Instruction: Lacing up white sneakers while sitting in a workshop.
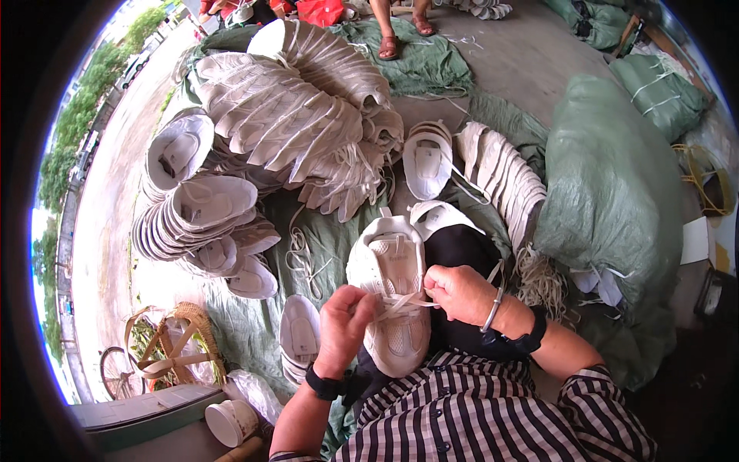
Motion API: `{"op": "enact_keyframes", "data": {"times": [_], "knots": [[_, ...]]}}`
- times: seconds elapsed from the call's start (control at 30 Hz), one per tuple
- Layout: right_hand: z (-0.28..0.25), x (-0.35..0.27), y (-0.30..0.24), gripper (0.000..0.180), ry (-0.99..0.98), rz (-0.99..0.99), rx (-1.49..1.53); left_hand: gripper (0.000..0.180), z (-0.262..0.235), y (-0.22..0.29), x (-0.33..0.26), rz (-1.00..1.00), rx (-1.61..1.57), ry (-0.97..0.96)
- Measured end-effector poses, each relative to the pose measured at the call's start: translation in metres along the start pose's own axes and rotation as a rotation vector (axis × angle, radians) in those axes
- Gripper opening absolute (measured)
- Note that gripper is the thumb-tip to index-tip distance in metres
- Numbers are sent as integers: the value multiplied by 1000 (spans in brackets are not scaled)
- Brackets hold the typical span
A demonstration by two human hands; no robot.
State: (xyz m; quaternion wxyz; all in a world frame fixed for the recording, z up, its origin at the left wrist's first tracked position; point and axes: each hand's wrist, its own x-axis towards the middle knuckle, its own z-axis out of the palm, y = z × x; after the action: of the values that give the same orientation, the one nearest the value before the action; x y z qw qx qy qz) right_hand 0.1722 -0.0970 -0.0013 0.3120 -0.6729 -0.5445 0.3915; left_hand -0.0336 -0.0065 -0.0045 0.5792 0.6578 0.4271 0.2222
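A cream shoe upper [396, 339] rests on my lap, its toe toward me and its heel opening away. A flat cream shoelace [404, 302] crosses over its front. My left hand [346, 323] is closed at the left side of the shoe, thumb and fingers pinching one end of the lace. Opposite it, my right hand [466, 295] is closed on the other end, close to the right row of eyelets. Dark bands circle both wrists, with a metal bracelet also on the right. The exact fingertip grip is partly hidden.
Nested stacks of shoe uppers [277, 108] lie ahead and left on a green sheet [308, 223]. Another row of uppers [504, 165] leans by a big green sack [608, 200]. Loose laces [543, 285] hang right. A basket [196, 339] stands left; a person's feet [389, 48] show ahead.
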Motion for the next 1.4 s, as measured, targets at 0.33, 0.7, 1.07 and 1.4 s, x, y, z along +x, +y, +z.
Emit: {"op": "enact_keyframes", "data": {"times": [0.33,0.7,1.07,1.4], "knots": [[8,-5,-3,4,160,-282,-394,9,-10,16,16,303,548,-85],[5,-6,0,5,161,-244,-439,8,0,32,27,579,935,-194],[-28,23,-29,10,-85,-755,-998,43,-15,53,67,981,1432,-607],[-23,33,-8,8,-210,-811,-873,36,6,54,76,755,1212,-903]]}}
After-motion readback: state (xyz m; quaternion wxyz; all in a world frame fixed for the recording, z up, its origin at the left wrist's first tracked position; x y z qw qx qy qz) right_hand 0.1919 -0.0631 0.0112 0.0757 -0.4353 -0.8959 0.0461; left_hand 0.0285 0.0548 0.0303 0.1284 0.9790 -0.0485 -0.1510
